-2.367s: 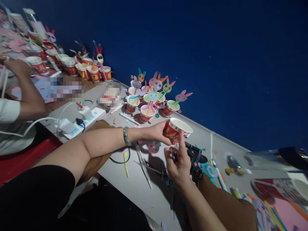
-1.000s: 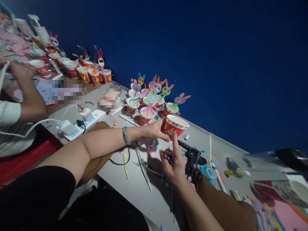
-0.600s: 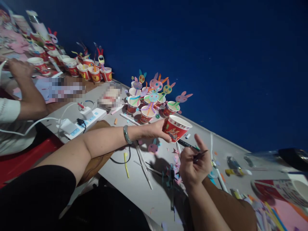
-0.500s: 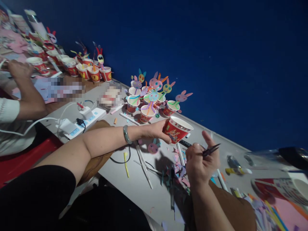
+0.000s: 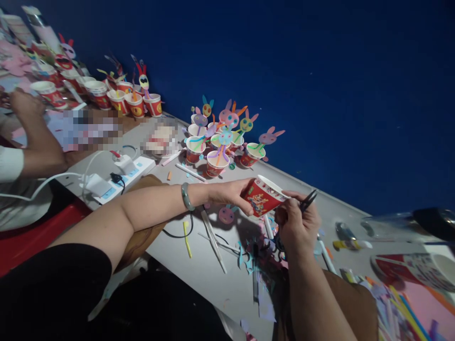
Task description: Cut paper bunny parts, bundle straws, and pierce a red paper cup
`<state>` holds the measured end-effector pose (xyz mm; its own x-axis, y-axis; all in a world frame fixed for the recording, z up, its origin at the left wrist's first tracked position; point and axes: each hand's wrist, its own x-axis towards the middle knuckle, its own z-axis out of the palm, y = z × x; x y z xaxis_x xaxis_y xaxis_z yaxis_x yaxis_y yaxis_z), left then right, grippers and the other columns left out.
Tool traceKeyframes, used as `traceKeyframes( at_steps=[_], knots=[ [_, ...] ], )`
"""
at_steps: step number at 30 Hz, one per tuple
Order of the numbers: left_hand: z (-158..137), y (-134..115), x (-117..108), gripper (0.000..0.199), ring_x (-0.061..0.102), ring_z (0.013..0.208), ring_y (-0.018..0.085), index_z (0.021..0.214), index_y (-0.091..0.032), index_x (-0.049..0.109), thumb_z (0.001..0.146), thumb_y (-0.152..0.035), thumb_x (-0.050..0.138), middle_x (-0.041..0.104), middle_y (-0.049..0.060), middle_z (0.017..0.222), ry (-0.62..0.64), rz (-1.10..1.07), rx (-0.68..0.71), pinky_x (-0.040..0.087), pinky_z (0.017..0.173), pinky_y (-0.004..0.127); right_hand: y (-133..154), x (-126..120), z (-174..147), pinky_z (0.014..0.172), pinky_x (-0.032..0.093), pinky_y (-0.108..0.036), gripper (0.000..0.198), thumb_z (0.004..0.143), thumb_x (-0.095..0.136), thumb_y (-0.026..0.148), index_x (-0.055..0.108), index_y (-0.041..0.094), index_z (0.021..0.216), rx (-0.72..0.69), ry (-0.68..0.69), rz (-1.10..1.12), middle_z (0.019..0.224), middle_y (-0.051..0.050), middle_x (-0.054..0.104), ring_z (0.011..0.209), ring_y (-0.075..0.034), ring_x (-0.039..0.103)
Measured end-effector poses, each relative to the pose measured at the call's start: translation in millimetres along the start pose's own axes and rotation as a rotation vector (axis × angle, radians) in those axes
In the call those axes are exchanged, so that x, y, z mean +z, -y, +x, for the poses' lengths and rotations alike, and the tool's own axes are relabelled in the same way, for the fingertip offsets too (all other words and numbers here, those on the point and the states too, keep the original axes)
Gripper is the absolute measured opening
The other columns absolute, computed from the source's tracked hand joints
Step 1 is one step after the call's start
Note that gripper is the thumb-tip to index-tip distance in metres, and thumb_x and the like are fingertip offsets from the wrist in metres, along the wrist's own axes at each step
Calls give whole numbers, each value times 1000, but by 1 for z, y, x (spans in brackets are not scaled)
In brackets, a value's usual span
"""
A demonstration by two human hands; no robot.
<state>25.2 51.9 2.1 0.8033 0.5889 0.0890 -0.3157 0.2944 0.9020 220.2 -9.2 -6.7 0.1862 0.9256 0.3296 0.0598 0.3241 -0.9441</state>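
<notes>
My left hand is closed around a red printed paper cup, tilted with its white rim up and to the right. My right hand has its thumb and fingers at the right side of that cup's rim. Dark scissors are tucked in the same hand, blades poking out past the knuckles; their handles are mostly hidden. Just beneath the held cup, a pink paper face with blue ears lies on the table. Paper scraps are scattered below my right hand.
Paper cups with rabbit-like paper figures stand behind my hands. More decorated cups line the far left. A power strip with chargers lies left, near another person's arm. At right lie a cup and coloured strips.
My right hand has moved up to the cup, and its raised finger has come down to the rim. The cup has shifted slightly and tipped more to the right in my left hand.
</notes>
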Motion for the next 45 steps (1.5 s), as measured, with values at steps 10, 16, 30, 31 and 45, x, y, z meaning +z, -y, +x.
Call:
traceKeyframes(
  at_steps=[10,16,30,31,45],
  knots=[
    [-3,0,3,64,65,97,19,107,-18,57,53,-20,91,67,4,101,19,80,-73,52,90,40,-8,0,5,35,28,-19,43,82,70,63,57,22,79,38,-18,47,55,9,41,38,-5,34],
    [-3,0,0,64,64,107,24,113,-19,59,58,-28,91,66,7,109,-12,105,-75,52,95,45,-12,-2,6,36,28,-19,45,81,71,63,52,23,76,71,19,50,53,9,38,39,-6,33],
    [0,-4,0,69,60,110,20,130,-16,52,69,-21,83,59,9,111,-333,231,113,46,103,42,-20,-1,5,41,28,-18,47,78,74,64,52,22,75,135,58,-20,56,9,38,43,-5,32],
    [0,-5,0,69,59,111,20,130,-16,52,69,-21,83,59,9,112,-333,239,115,46,103,42,-21,-1,5,41,28,-19,46,79,73,63,52,22,76,133,63,-30,56,9,38,43,-5,32],
    [-1,-2,-1,74,57,116,22,133,-15,47,67,-22,79,57,13,118,-306,310,145,48,100,40,-25,-5,3,41,28,-20,44,81,71,63,53,22,78,123,89,-52,56,9,35,44,-6,31]
  ],
)
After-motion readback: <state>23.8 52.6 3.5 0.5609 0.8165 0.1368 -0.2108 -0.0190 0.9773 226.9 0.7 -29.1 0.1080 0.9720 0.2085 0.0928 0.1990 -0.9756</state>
